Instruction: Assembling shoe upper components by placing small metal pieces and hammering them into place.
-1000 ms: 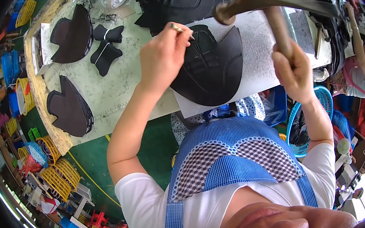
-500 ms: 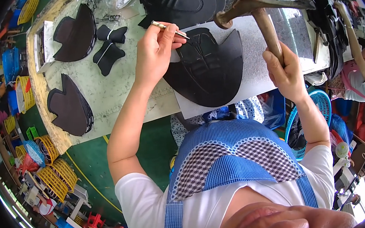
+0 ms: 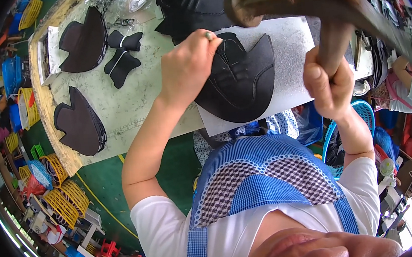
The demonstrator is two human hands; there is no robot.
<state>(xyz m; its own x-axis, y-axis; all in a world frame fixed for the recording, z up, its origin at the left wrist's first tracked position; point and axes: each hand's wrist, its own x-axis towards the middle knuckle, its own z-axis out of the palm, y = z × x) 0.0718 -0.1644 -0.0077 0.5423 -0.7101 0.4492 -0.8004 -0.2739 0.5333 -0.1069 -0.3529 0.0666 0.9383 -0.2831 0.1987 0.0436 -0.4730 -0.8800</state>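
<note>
**Steadily: hold thin tool (image 3: 208, 35) on black upper (image 3: 242, 88), land hammer (image 3: 298, 1) square**

At left of black upper's far end, left hand (image 3: 186, 70), with thumb and curled fingers pinching thin tool. Only butt end in sight; cannot tell contact between hidden tip and black upper. Best kept upright and pressed firmly, with fingertips low, clear of the struck end. Keep black upper flat on white board (image 3: 295, 45) directly beneath, without creasing or sliding. At right of black upper, right hand (image 3: 330, 86), with fingers wrapped round the brown handle and thumb laid against it, holding hammer raised. Better to swing short, watch the butt end and strike straight along thin tool, so as to avoid a skid toward left hand.

Now for counts, left to right. Farthest left of black upper: one white box-like piece (image 3: 52, 56). Next, two stacks of dark cut pieces (image 3: 80, 123), one farther off, one nearer; cannot count layers. Closer to black upper on that side: apparently two small black bundles (image 3: 122, 68) with pale ties. Just behind black upper: one pile of similar black pieces (image 3: 191, 6), number unclear. At black upper: one thin tool, one white board, one hammer overhead. Lower right of black upper: one teal basket (image 3: 366, 108), partly behind right forearm.
</note>
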